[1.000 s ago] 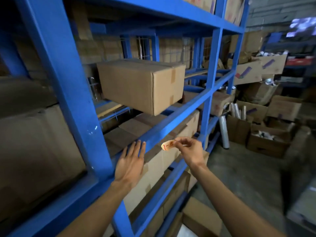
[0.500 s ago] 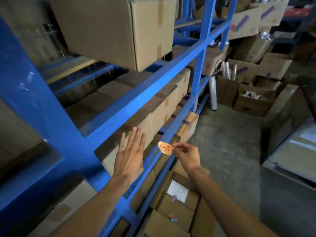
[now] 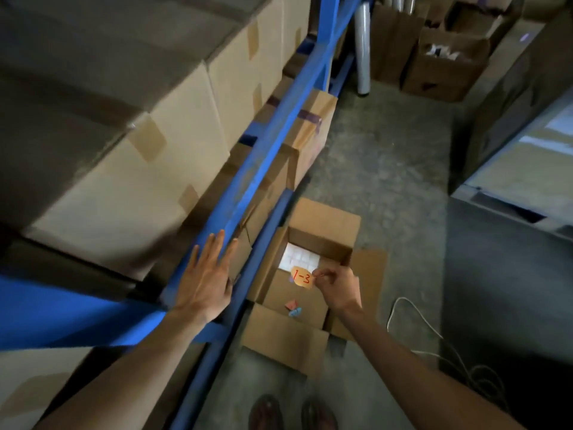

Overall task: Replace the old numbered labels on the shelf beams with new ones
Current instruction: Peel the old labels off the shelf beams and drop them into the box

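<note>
The right hand (image 3: pixel 336 288) pinches the orange "1-3" label (image 3: pixel 302 277) directly above the open carton (image 3: pixel 322 243), right of the blue shelf beam (image 3: pixel 263 156). The left hand (image 3: pixel 204 283) rests flat, fingers straight, on that beam, nearer it.

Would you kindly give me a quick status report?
Left hand flat on blue beam. Right hand pinches label 1-3 over open box. Nothing in the way.

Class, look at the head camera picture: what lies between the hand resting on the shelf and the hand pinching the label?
In the head view, between the left hand and right hand: a blue beam, then the label.
</note>
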Tool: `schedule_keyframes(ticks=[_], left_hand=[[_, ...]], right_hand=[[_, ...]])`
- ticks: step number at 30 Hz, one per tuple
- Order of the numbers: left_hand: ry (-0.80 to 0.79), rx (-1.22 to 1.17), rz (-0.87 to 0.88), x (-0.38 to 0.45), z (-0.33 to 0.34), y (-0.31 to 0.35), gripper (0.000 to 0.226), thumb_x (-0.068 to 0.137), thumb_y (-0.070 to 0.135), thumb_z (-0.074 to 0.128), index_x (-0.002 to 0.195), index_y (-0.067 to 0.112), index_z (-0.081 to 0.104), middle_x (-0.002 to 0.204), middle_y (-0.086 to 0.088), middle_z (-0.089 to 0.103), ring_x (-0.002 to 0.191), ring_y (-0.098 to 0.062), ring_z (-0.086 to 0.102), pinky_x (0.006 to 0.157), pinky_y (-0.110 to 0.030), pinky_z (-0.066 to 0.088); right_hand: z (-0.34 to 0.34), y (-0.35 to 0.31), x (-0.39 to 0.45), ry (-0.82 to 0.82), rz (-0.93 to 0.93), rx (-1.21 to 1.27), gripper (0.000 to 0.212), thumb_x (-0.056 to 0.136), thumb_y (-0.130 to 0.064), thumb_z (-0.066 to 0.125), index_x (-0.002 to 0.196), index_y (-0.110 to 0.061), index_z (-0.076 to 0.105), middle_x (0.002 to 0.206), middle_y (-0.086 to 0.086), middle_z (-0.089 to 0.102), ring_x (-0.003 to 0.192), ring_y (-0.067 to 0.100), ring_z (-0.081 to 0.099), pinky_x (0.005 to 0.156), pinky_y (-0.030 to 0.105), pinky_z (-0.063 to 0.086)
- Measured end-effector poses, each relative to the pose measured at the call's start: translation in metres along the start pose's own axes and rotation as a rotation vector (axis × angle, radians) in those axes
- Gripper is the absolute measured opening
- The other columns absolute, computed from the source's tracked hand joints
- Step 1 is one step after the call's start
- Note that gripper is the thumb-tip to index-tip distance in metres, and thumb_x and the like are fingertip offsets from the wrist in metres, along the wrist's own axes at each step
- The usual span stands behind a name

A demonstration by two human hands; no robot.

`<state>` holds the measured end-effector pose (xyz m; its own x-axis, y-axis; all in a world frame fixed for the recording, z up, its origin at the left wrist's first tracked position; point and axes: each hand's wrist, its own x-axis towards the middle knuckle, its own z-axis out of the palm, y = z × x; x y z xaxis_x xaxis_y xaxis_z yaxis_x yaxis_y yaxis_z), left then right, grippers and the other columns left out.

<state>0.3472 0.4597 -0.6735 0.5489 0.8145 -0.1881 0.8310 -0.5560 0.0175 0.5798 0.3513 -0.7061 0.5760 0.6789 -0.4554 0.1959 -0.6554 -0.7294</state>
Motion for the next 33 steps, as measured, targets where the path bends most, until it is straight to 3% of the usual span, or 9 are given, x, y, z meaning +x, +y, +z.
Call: schedule_keyframes(ticks=[4,7,12,15,23,28,33], left_hand=[[0.065,0.027,0.081,0.019,0.03,-0.016,0.085,0.077,0.012,0.071,0.153,0.014,0.033,0.165,-0.018,0.009,0.151,-0.034,0.014,0.12,-0.051,0.022],[0.101,0.11,0.133,0.028,0.039,-0.022,0.084,0.074,0.012,0.072,0.15,0.016,0.038,0.165,-0.019,0.007,0.152,-0.034,0.01,0.121,-0.049,0.02],[0.1,0.213,0.096,0.027,0.04,-0.018,0.082,0.074,0.029,0.068,0.15,0.017,0.038,0.165,-0.02,-0.005,0.153,-0.033,-0.002,0.123,-0.048,0.013],[0.101,0.226,0.088,0.027,0.04,-0.018,0.079,0.076,0.033,0.064,0.15,0.019,0.038,0.165,-0.019,-0.01,0.153,-0.031,-0.006,0.124,-0.047,0.011],[0.098,0.243,0.075,0.028,0.041,-0.017,0.079,0.076,0.036,0.062,0.149,0.017,0.039,0.164,-0.02,-0.011,0.153,-0.033,-0.005,0.123,-0.049,0.016],[0.096,0.242,0.074,0.028,0.04,-0.016,0.078,0.077,0.038,0.061,0.148,0.016,0.04,0.164,-0.02,-0.011,0.153,-0.033,-0.004,0.123,-0.05,0.015],[0.091,0.249,0.074,0.029,0.039,-0.016,0.078,0.075,0.038,0.062,0.147,0.016,0.041,0.164,-0.02,-0.011,0.153,-0.033,-0.004,0.123,-0.05,0.015]], right_hand=[[0.027,0.04,0.029,-0.002,0.034,-0.058,0.015,0.084,-0.015,0.065,0.086,-0.023,0.077,0.097,0.0,0.076,0.09,0.017,0.068,0.08,0.026,0.052],[0.044,0.058,0.049,-0.008,0.048,-0.113,0.015,0.085,-0.016,0.064,0.085,-0.025,0.076,0.099,-0.001,0.076,0.091,0.017,0.068,0.083,0.034,0.056],[0.062,0.07,0.076,-0.008,0.06,-0.214,0.019,0.087,-0.018,0.061,0.077,-0.032,0.07,0.098,-0.001,0.074,0.091,0.02,0.068,0.079,0.033,0.056],[0.071,0.068,0.091,-0.013,0.058,-0.29,0.012,0.088,-0.025,0.063,0.084,-0.028,0.074,0.098,0.001,0.074,0.091,0.023,0.067,0.073,0.03,0.051],[0.082,0.066,0.112,-0.02,-0.016,-0.494,0.008,0.083,-0.037,0.071,0.09,-0.032,0.072,0.1,0.0,0.07,0.093,0.021,0.065,0.077,0.032,0.052],[0.079,0.067,0.122,-0.003,-0.042,-0.571,0.012,0.088,-0.035,0.064,0.094,-0.03,0.073,0.101,0.006,0.069,0.095,0.026,0.065,0.069,0.029,0.045],[0.077,0.069,0.126,0.019,-0.063,-0.646,0.017,0.092,-0.03,0.059,0.099,-0.027,0.074,0.107,0.009,0.067,0.098,0.03,0.064,0.074,0.031,0.046]])
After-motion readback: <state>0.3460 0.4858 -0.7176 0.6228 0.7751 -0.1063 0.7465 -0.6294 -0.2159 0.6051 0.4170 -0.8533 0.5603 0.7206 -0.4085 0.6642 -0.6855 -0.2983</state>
